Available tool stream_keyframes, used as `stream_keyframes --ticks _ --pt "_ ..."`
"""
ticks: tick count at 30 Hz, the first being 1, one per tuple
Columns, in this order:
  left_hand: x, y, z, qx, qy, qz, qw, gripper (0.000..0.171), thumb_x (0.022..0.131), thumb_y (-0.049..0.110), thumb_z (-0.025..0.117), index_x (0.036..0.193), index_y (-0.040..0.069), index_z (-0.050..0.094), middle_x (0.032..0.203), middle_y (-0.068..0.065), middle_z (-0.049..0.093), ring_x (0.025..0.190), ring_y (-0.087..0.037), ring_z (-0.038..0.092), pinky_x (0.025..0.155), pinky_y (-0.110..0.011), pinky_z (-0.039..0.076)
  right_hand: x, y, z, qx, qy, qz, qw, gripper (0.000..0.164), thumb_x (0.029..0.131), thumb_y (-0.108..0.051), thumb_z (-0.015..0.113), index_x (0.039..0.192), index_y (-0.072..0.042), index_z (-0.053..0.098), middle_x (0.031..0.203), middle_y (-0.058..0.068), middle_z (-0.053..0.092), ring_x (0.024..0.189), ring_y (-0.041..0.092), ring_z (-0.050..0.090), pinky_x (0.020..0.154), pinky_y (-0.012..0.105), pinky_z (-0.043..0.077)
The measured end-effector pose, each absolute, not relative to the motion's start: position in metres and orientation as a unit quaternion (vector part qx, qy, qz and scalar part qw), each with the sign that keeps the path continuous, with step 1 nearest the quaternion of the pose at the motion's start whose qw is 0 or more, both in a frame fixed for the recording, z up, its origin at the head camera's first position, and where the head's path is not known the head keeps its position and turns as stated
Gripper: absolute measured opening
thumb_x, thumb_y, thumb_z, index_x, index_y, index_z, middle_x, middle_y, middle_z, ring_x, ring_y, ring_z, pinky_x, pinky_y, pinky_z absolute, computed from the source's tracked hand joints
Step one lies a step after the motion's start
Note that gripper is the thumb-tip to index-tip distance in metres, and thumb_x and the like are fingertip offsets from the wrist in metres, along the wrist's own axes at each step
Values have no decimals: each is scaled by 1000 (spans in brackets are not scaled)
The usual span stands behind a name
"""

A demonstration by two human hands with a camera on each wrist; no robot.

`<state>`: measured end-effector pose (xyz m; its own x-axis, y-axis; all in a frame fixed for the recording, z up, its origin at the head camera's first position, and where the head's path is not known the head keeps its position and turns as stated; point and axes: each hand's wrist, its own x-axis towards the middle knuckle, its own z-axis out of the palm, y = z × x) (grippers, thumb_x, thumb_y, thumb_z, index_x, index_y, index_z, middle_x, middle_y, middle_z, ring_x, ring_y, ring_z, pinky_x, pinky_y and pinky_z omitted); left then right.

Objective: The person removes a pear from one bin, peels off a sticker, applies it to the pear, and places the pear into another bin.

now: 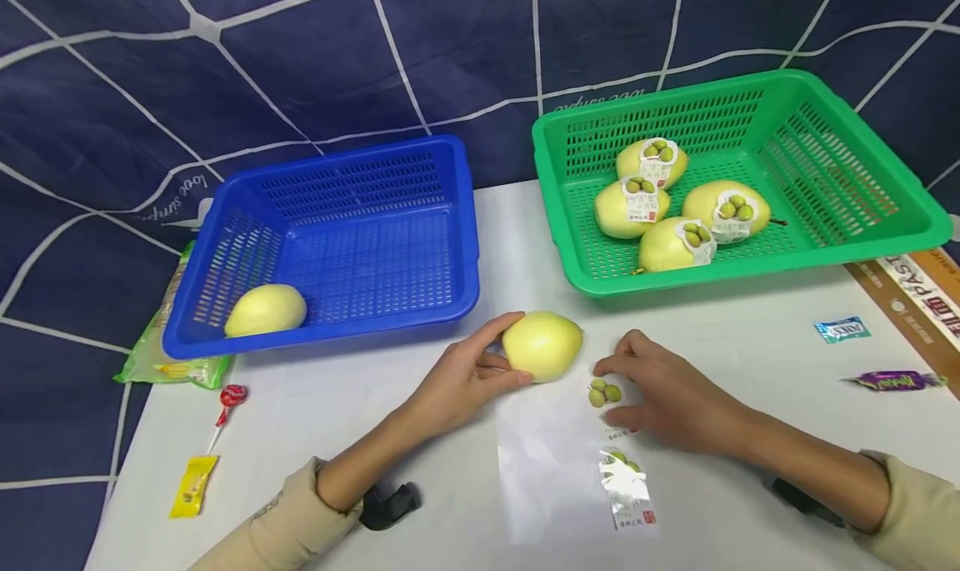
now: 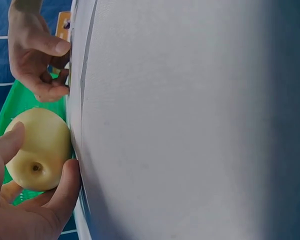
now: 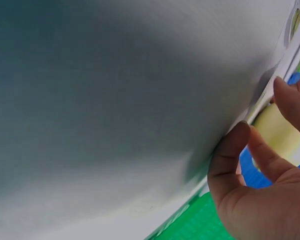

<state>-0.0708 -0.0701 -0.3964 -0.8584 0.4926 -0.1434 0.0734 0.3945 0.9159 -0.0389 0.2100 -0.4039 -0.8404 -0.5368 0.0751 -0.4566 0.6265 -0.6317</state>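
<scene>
My left hand (image 1: 468, 378) holds a pale yellow pear (image 1: 543, 346) on the white table, thumb on one side and fingers on the other. In the left wrist view, the pear (image 2: 42, 145) shows its dimpled end between the fingers. To its right, my right hand (image 1: 663, 392) bends over a printed sticker (image 1: 604, 393) on a backing sheet (image 1: 551, 479). Its thumb and forefinger stand apart at the sticker's edges. In the right wrist view, a fingertip (image 3: 238, 131) meets the pale surface; whether it has lifted the sticker is hidden. A second sticker (image 1: 628, 488) lies below.
A blue basket (image 1: 367, 314) at back left contains one unlabelled pear (image 1: 266, 310). At back right, a green basket (image 1: 750, 267) contains several pears (image 1: 633, 208) bearing stickers. A lollipop (image 1: 232, 396) and yellow packet (image 1: 193, 486) lie left; a purple-wrapped sweet (image 1: 896, 380) and small blue packet (image 1: 843, 330) lie right.
</scene>
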Motion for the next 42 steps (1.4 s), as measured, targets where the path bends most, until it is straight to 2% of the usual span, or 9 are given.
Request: stream_keyframes --ticks 6,12,17,24,31,38,42 --pt "-71 -70 -396 175 810 523 202 69 87 16 78 147 21 44 128 -8 59 94 -16 69 80 -25 57 -39 205 -403 -266 909 -313 70 30 74 -11 86 96 -14 66 94 -8 45 80 6 47 66 23 44" --pt "-72 -70 -397 179 810 523 196 69 86 14 79 146 20 46 132 -7 57 94 -17 69 79 -24 57 -37 204 -398 -233 933 -264 71 36 73 -20 87 99 -12 64 89 -10 49 77 7 49 65 28 47" --pt "-71 -70 -396 180 811 522 192 68 86 13 79 145 21 47 129 -8 59 93 -17 69 78 -24 57 -36 205 -398 -222 941 -248 64 35 72 -25 88 92 -14 62 83 -11 49 73 6 48 62 28 45" --pt "-71 -69 -396 183 809 524 194 68 86 15 79 145 21 46 122 -9 62 91 -16 70 79 -24 57 -36 205 -400 -214 931 -285 73 37 71 -19 88 85 -18 55 82 -12 48 74 6 46 63 26 44" --pt "-70 -69 -395 184 815 516 189 68 86 15 79 145 22 46 121 -9 63 90 -15 70 79 -24 57 -35 204 -402 -246 914 -316 69 42 78 -7 83 74 -26 45 76 -17 43 68 0 44 59 21 41" --pt "-70 -68 -394 189 820 508 183 67 86 15 79 145 22 46 121 -9 63 91 -15 70 79 -24 57 -39 208 -393 -272 888 -369 40 42 81 1 78 76 -26 46 64 -21 40 56 -2 42 50 20 37" --pt "-70 -68 -394 192 821 504 186 68 86 15 79 145 22 46 124 -8 62 91 -15 69 79 -24 56 -41 209 -384 -301 860 -412 15 41 80 1 80 79 -25 48 63 -22 42 54 -2 41 49 17 37"
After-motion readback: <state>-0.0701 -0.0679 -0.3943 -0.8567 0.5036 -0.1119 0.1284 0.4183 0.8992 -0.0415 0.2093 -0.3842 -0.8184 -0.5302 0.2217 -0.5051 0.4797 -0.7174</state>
